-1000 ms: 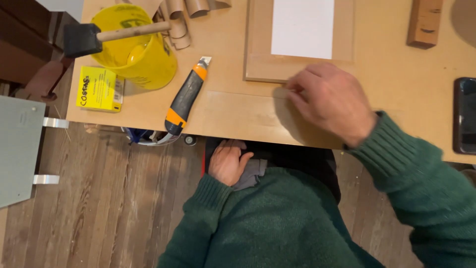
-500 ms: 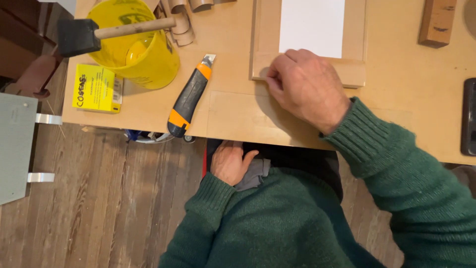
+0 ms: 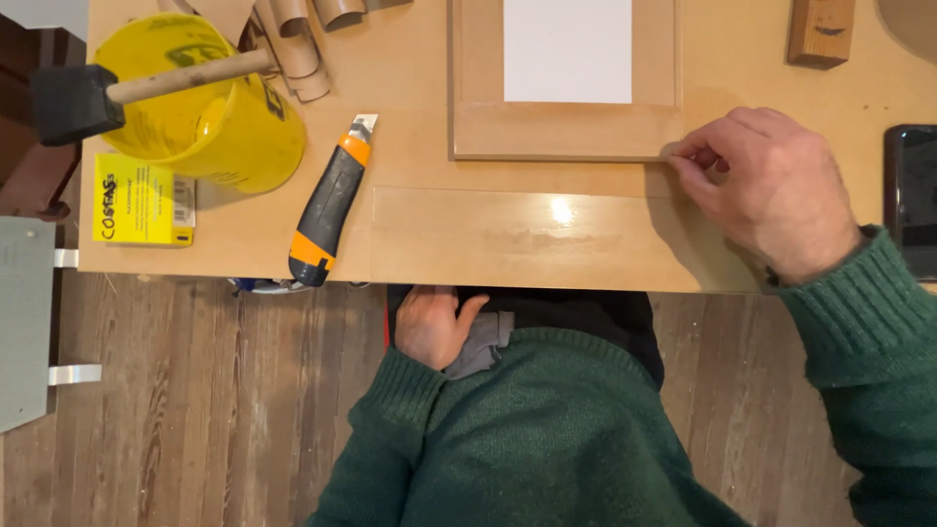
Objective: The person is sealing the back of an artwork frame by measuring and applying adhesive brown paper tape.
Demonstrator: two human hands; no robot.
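Observation:
My right hand (image 3: 771,190) lies on the wooden table (image 3: 429,254). Its fingers are curled, and thumb and forefinger are pinched together at the lower right corner of a flat wooden frame (image 3: 566,132) with a white sheet inside. The fingertips sit at the right end of a glossy clear strip (image 3: 517,234) stuck along the table's front edge. Nothing shows between the fingers. My left hand (image 3: 429,327) rests in my lap below the table edge on a grey cloth (image 3: 483,346), its fingertips hidden under the table.
An orange and black utility knife (image 3: 327,205) lies left of the strip. Further left are a yellow bucket (image 3: 220,112) with a foam brush (image 3: 98,93) across it, a small yellow box (image 3: 142,200) and cardboard rolls (image 3: 303,39). A wood block (image 3: 820,29) and a dark phone (image 3: 913,195) are at right.
My right hand has moved from the left part of the frame's lower edge to its right corner, at the strip's right end. The left hand stayed in my lap.

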